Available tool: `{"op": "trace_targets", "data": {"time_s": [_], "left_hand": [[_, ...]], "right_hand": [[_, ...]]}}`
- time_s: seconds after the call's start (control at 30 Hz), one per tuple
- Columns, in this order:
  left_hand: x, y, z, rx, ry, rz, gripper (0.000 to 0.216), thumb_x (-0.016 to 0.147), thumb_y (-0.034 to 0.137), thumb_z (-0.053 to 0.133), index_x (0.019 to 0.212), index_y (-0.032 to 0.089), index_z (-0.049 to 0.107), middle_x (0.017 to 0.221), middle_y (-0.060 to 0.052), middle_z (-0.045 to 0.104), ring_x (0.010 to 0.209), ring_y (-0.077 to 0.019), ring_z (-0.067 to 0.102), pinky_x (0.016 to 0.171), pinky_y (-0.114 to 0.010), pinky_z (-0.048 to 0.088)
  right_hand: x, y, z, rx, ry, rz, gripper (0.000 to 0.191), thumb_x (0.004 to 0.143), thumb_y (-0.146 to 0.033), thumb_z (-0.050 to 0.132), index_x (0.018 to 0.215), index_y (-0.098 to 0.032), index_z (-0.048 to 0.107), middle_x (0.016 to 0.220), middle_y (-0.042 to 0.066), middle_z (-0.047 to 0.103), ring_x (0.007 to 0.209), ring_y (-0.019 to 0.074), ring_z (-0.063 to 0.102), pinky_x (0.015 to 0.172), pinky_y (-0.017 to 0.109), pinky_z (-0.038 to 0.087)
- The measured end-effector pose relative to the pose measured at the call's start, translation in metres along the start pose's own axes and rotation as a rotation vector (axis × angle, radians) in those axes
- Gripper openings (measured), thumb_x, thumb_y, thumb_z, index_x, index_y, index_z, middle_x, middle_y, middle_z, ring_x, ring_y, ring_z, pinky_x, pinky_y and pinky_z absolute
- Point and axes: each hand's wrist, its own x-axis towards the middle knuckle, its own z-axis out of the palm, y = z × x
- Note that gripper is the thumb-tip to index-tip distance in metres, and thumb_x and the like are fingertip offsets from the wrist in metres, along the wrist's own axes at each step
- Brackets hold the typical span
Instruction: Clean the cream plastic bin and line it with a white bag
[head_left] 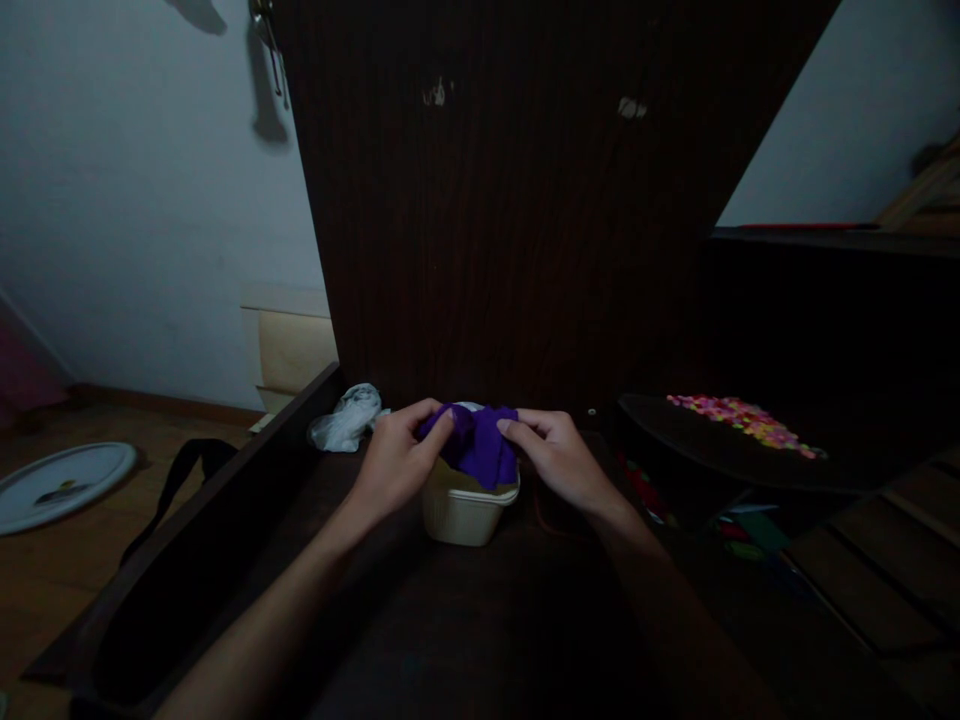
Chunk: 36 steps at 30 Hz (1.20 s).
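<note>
A small purple cloth (pixel 489 450) is stretched between my two hands, above a cream plastic container (pixel 465 518). My left hand (pixel 403 448) pinches its bunched left end between thumb and fingers. At the opposite side, my right hand (pixel 551 447) grips the upper right edge with the thumb on top. The cloth's lower part hangs over the container's opening and hides much of the inside. Whether the cloth touches the rim I cannot tell.
A crumpled clear plastic bag (pixel 351 418) lies left of my hands, by the raised side board (pixel 225 520). A tall dark wooden panel (pixel 510 220) stands behind. Colourful small pieces (pixel 742 420) lie on a dark shelf at right. A white round lid-like object (pixel 90 470) is on the floor.
</note>
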Motion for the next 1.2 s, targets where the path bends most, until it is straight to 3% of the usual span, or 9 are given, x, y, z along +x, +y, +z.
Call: {"op": "trace_targets", "data": {"time_s": [0.13,0.3,0.47,0.7,0.9,1.07,1.2], "left_hand": [[0.014,-0.018,0.0,-0.177,0.155,-0.18,0.043,0.083,0.054,0.063,0.061,0.017,0.058,0.054,0.004,0.048,0.052,-0.0106,0.043,0.05,-0.022,0.032],[0.023,-0.029,-0.004,-0.267,0.207,-0.284,0.043,0.074,0.053,0.071,0.056,0.018,0.053,0.053,0.006,0.044,0.05,-0.0094,0.04,0.048,-0.022,0.03],[0.01,-0.007,-0.002,-0.134,0.095,-0.102,0.035,0.083,0.043,0.064,0.061,0.017,0.056,0.058,0.005,0.05,0.057,-0.0109,0.047,0.055,-0.022,0.037],[-0.011,0.01,0.015,-0.024,0.009,0.052,0.014,0.09,0.031,0.063,0.092,0.018,0.064,0.084,-0.002,0.073,0.076,-0.0172,0.069,0.067,-0.024,0.051],[-0.014,0.011,0.022,0.029,-0.032,0.099,0.03,0.095,0.033,0.059,0.121,0.017,0.062,0.103,-0.008,0.079,0.09,-0.0218,0.076,0.075,-0.029,0.058],[-0.014,0.01,0.022,0.116,-0.054,0.148,0.042,0.089,0.028,0.064,0.128,0.012,0.061,0.119,-0.013,0.075,0.103,-0.0258,0.074,0.092,-0.035,0.058],[-0.013,0.009,0.022,0.049,-0.066,0.135,0.044,0.086,0.017,0.058,0.13,0.014,0.062,0.124,-0.011,0.074,0.109,-0.0246,0.072,0.096,-0.033,0.056]], "right_hand": [[0.001,-0.002,-0.001,-0.02,-0.015,-0.009,0.029,0.084,-0.037,0.058,0.062,-0.018,0.064,0.058,-0.003,0.053,0.058,0.0129,0.044,0.056,0.027,0.035],[0.001,0.0,-0.001,-0.026,-0.024,0.049,0.031,0.083,-0.039,0.057,0.059,-0.019,0.059,0.057,-0.002,0.053,0.055,0.0129,0.046,0.053,0.027,0.035],[0.003,0.004,0.002,0.015,-0.023,0.089,0.034,0.083,-0.044,0.059,0.061,-0.018,0.059,0.056,-0.003,0.052,0.052,0.012,0.046,0.051,0.025,0.036],[0.005,0.005,0.01,0.117,0.04,0.078,0.037,0.081,-0.049,0.063,0.061,-0.018,0.059,0.056,-0.003,0.051,0.051,0.0111,0.047,0.05,0.024,0.039],[0.004,0.0,0.012,0.202,0.044,0.148,0.036,0.076,-0.051,0.069,0.063,-0.019,0.06,0.059,-0.001,0.058,0.054,0.0146,0.058,0.053,0.028,0.051],[0.003,-0.004,0.01,0.216,0.042,0.129,0.03,0.074,-0.045,0.07,0.061,-0.019,0.062,0.063,-0.001,0.058,0.06,0.0148,0.059,0.058,0.028,0.055],[0.002,-0.003,0.008,0.153,0.03,0.085,0.029,0.078,-0.044,0.066,0.063,-0.019,0.063,0.067,0.0,0.058,0.061,0.0151,0.061,0.058,0.028,0.052]]}}
